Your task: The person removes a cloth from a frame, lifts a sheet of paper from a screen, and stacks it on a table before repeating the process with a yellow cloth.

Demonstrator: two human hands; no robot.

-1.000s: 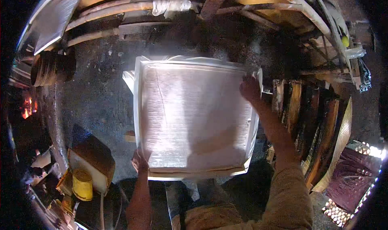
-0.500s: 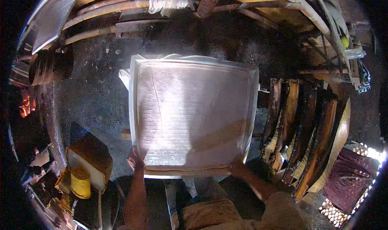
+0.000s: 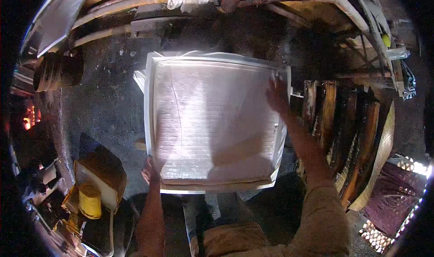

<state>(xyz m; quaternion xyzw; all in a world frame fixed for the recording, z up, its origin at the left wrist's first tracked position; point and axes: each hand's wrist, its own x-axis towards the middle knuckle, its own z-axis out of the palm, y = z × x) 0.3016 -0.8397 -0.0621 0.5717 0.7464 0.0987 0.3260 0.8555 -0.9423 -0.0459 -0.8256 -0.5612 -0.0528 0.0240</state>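
A shallow rectangular tray (image 3: 190, 117) with a pale raised rim and a whitish ribbed sheet lining its inside is in front of me. Bright light falls across its left half, and shadow lies over the right. My left hand (image 3: 151, 170) grips the tray's rim near the lower left corner. Over the upper right part, close to the right rim, my right hand (image 3: 277, 93) is held with its fingers spread and nothing in them. Whether its fingertips touch the sheet I cannot tell.
Dark-edged wooden slats (image 3: 329, 117) stand in a row on the right. At lower left are a yellow can (image 3: 90, 202) and an open box (image 3: 101, 184). A fire (image 3: 30, 118) glows far left. Wooden poles (image 3: 122, 7) cross the top.
My right hand has left the tray's lower right corner and moved up along the right side, its fingers now spread. My left hand stays at the lower left rim.
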